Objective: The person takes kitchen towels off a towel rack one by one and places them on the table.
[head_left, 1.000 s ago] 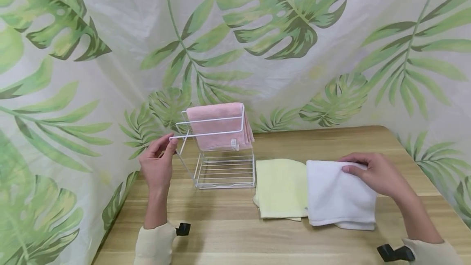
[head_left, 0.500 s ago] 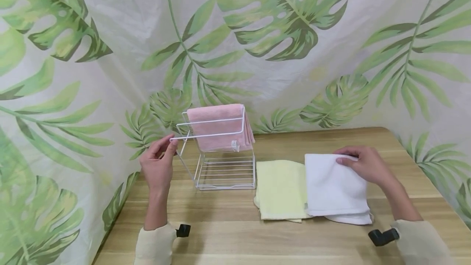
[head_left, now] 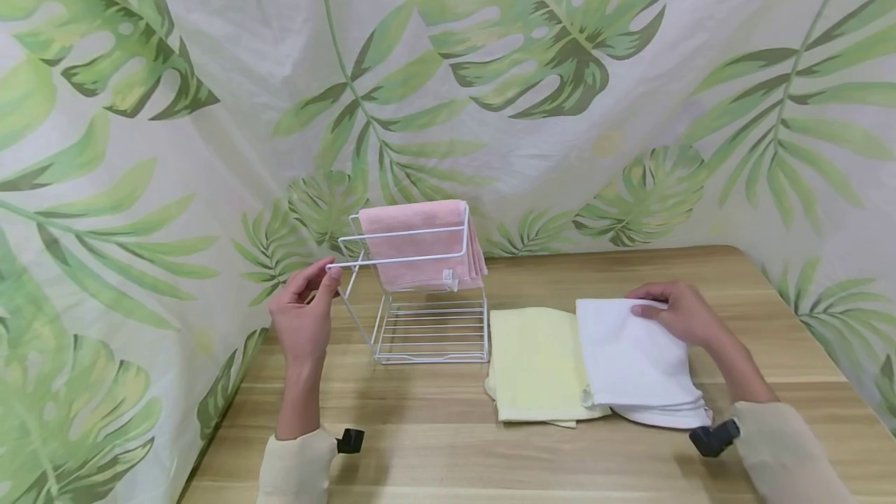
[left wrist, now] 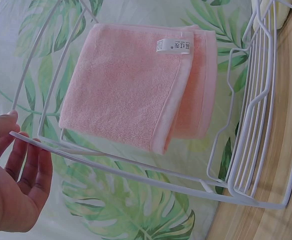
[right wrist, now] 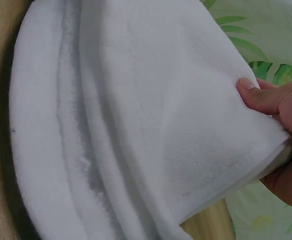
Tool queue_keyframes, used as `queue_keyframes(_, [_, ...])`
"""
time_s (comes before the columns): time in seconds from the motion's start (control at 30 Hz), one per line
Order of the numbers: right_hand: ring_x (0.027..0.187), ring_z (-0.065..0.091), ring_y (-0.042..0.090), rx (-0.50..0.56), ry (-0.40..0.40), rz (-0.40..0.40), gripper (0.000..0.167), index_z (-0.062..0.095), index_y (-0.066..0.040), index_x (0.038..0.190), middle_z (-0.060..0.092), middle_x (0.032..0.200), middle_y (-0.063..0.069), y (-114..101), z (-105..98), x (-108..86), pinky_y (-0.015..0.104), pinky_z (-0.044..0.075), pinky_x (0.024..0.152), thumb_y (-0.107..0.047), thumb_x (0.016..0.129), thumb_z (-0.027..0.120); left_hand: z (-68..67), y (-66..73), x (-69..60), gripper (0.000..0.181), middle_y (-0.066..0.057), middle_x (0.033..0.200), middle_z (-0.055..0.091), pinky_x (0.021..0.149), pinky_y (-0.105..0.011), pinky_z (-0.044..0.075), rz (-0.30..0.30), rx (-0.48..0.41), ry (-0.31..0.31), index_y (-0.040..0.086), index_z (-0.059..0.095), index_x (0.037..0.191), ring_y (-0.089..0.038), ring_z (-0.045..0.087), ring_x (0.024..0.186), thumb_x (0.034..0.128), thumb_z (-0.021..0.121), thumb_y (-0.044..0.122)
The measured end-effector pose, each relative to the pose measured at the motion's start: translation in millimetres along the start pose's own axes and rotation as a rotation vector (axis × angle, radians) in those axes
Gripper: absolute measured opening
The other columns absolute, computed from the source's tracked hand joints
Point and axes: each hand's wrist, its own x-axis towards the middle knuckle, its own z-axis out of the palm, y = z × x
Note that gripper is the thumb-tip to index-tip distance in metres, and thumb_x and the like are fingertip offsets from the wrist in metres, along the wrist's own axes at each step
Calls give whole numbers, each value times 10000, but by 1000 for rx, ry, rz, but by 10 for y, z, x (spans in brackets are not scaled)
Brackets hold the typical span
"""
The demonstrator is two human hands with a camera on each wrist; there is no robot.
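Observation:
My left hand [head_left: 302, 309] pinches the front left corner of a white wire rack [head_left: 434, 356] between thumb and fingers. Over the rack's rear top bar hangs a folded pink towel [head_left: 413, 243], its small label showing in the left wrist view. On the right, my right hand [head_left: 675, 313] pinches the upper edge of a folded white towel [head_left: 630, 356], thumb in front and fingers behind. That towel's top is raised, while its lower folds sag toward the table. A folded yellow towel [head_left: 535, 364] lies flat between the rack and the white towel, whose left side overlaps it slightly.
Everything stands on a wooden table [head_left: 434, 442] with a rounded far right corner. A leaf-patterned cloth [head_left: 532, 154] hangs behind the table and along its left side. Black camera mounts [head_left: 714, 438] sit at both sleeves.
My right hand has lifted the white towel's upper edge and shifted it left, a little over the yellow towel. The left hand keeps its grip on the rack, which stays in place.

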Motion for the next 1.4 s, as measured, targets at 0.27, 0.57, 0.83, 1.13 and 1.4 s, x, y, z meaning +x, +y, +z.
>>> queue_keyframes(0.27, [1161, 729, 438, 48, -19, 49, 197, 805, -34, 1176, 793, 1186, 210, 203, 181, 60, 274, 582, 878, -119, 1005, 760, 0, -3, -4, 246, 40, 933, 738, 712, -180, 659, 7, 19, -2, -30, 810, 1151, -43, 733, 779, 943, 838, 98])
queue_keyframes(0.57, [1117, 735, 379, 88, -52, 83, 216, 799, -20, 1181, 794, 1178, 206, 373, 343, 105, 271, 568, 860, -127, 997, 767, -4, -13, -3, 252, 47, 922, 744, 703, -180, 658, 13, 4, -1, -53, 801, 1152, -43, 731, 773, 940, 836, 78])
queue_keyframes(0.83, [1128, 728, 388, 93, -75, 104, 247, 786, -8, 1209, 783, 1205, 224, 412, 381, 121, 327, 573, 879, -140, 1002, 761, -1, -1, -6, 248, 38, 934, 739, 704, -179, 658, 14, 12, -3, -38, 807, 1151, -49, 736, 782, 940, 839, 90])
queue_keyframes(1.13, [988, 705, 230, 81, -88, 101, 226, 791, -8, 1187, 796, 1146, 195, 360, 339, 136, 239, 548, 780, -124, 996, 762, 6, -6, 1, 257, 54, 924, 731, 696, -164, 652, 7, 5, 5, -74, 792, 1150, -36, 722, 768, 933, 837, 55])
queue_keyframes(1.4, [1015, 743, 283, 37, -50, 49, 208, 801, -26, 1171, 810, 1115, 165, 242, 259, 140, 246, 560, 805, -144, 1005, 761, 5, 2, -2, 249, 55, 922, 726, 696, -162, 651, 4, 17, 7, -60, 798, 1149, -36, 718, 770, 935, 837, 62])
